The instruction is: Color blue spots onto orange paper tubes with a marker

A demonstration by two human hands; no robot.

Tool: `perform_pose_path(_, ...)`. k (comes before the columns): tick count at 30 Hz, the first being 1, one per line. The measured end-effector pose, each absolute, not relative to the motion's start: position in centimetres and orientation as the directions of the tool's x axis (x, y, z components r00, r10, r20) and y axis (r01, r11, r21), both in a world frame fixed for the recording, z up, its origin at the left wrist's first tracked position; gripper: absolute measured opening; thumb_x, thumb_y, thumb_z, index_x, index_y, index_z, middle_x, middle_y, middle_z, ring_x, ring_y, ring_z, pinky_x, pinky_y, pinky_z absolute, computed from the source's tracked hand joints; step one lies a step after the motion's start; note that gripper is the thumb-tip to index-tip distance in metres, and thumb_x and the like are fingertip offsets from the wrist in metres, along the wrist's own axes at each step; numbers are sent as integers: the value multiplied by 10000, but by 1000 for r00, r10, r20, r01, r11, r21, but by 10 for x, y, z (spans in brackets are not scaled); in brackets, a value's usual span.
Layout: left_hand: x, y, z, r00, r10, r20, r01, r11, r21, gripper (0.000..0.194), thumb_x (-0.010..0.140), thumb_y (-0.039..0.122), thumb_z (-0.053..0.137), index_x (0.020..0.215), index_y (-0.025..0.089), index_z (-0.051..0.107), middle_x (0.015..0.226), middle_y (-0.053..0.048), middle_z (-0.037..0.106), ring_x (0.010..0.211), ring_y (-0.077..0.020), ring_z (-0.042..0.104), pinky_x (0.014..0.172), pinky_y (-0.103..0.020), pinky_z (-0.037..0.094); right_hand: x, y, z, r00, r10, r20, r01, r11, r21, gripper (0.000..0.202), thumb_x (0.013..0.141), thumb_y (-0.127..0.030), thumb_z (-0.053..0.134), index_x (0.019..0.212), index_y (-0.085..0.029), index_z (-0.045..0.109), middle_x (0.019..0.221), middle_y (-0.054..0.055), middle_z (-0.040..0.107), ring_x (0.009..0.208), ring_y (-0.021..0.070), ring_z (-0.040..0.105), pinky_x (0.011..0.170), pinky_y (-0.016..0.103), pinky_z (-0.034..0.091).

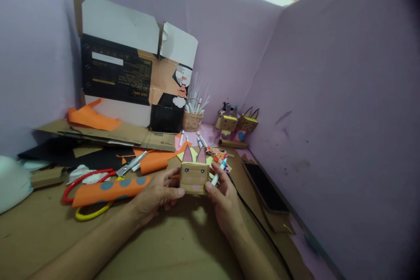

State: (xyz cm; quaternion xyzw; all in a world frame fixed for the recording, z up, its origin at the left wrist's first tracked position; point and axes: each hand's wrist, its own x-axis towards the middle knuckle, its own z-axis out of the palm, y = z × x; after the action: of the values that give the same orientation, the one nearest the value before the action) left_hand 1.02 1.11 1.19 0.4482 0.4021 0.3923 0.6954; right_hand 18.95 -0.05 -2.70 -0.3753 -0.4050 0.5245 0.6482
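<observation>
Between my two hands is a small cardboard animal head (194, 178) with pink-lined ears, drawn eyes and pink marks on its front. My left hand (160, 192) grips its left side, the thumb at the lower corner. My right hand (226, 199) pinches the right side, and a white marker with a blue end (215, 179) also sits among its fingers. An orange paper roll with blue spots (111, 190) lies left of my left hand, over scissors with red and yellow handles (93, 216).
A flattened printed box (118, 70) leans on the back wall. A basket of markers (193, 121) stands beside it. Two similar cardboard animals (248, 122) are at the back right. A dark phone (265, 188) lies at the right, near a black cable (259, 225). Orange paper (93, 116) rests on cardboard.
</observation>
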Motion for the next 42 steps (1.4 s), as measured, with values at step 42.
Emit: perform_pose_path(42, 3, 33, -11, -175, 977, -122, -418, 38, 908, 415, 573, 340, 762, 917, 168, 605, 637, 52, 597, 414, -44, 417, 364, -162, 265, 185, -1, -30, -89, 931, 354, 513, 347, -785, 265, 797, -173, 578, 999, -219, 742, 1125, 113, 683, 1016, 259, 651, 873, 380, 488)
